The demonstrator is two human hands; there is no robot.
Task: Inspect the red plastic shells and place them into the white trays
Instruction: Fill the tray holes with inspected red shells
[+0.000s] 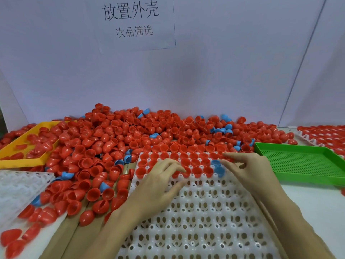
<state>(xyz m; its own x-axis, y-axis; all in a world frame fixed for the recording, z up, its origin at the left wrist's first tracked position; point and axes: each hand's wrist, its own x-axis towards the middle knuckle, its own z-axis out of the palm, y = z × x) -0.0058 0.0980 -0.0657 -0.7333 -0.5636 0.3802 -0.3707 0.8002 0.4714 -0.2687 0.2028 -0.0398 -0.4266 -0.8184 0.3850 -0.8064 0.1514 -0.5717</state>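
A white tray with rows of round sockets lies in front of me. Its far rows hold red shells, open side up, and two blue shells sit at the right of those rows. My left hand rests over the tray, fingertips touching a red shell in the third row. My right hand hovers at the tray's far right with fingers spread, fingertips beside the blue shells. A big heap of loose red shells, with a few blue ones mixed in, covers the table behind and to the left.
A yellow tray with some red shells sits at far left. A green perforated tray stands at right. Another white tray lies at left, and one filled with red shells at far right. A paper sign hangs on the back wall.
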